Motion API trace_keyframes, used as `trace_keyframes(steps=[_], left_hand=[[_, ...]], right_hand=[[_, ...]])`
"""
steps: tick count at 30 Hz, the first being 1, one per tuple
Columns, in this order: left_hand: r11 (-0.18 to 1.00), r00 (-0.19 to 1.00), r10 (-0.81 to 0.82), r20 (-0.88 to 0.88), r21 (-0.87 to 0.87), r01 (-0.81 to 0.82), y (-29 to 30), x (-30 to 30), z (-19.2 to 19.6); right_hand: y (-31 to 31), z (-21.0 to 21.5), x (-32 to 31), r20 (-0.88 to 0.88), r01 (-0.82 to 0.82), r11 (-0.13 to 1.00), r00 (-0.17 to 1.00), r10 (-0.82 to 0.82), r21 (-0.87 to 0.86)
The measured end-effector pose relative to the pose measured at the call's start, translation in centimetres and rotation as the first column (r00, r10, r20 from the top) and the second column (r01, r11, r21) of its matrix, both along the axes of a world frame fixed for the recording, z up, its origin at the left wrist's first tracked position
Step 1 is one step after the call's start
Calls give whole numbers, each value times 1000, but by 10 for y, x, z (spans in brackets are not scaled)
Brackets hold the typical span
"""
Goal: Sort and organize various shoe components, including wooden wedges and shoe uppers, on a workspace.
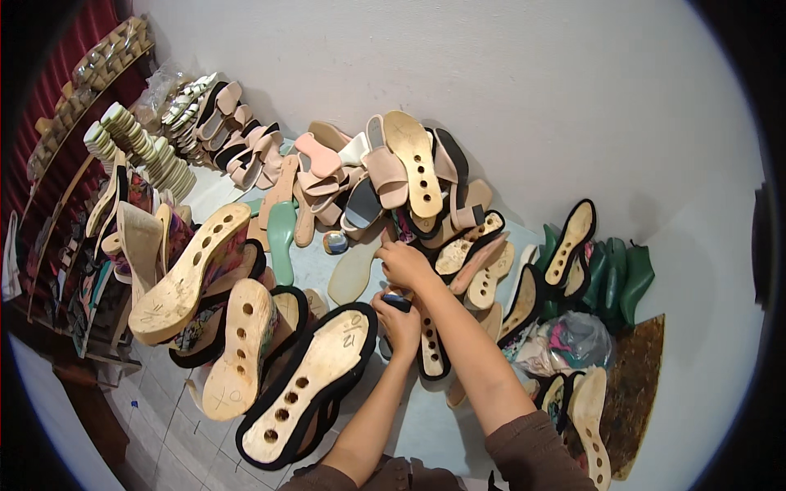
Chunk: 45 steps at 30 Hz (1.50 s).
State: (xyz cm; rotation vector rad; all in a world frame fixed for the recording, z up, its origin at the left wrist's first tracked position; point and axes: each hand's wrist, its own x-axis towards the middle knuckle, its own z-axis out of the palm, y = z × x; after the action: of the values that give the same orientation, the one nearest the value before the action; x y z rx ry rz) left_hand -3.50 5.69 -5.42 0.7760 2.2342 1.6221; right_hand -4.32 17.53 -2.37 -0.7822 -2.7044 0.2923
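Head view: left hand (399,327) grips half-hidden dark object (398,303); right hand (406,264) by pale sole (352,277), grip unclear.

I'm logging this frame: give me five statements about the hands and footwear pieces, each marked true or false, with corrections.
1. The left hand is empty. False: it holds a small dark object.
2. The right hand is higher in the picture than the left. True.
3. The large black-edged sole at lower left has four holes. True.
4. The green shoe forms lie left of both hands. False: they are to the right.
5. A red curtain shows at upper left. True.
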Motion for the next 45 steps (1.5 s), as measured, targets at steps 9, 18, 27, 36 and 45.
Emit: trace_keyframes(steps=[9,18,27,36,45], left_hand=[[981,999,-37,-17,-192,33,7,-25,-37],[999,931,-20,365,-33,34,7,-25,-55],[990,990,-136,34,-43,137,-9,-17,-48],[989,933,-149,327,37,145,-17,-24,-84],[971,970,-238,-54,-24,237,-21,-4,-17]], right_hand=[[19,-31,-76,72,-158,983,986,152,89],[25,-61,-93,183,-76,987,978,102,-144],[8,-60,-114,12,200,978,979,-201,54],[-6,-63,-114,-122,82,952,991,-47,295],[-27,-7,6,-529,-89,557,465,-710,-826]])
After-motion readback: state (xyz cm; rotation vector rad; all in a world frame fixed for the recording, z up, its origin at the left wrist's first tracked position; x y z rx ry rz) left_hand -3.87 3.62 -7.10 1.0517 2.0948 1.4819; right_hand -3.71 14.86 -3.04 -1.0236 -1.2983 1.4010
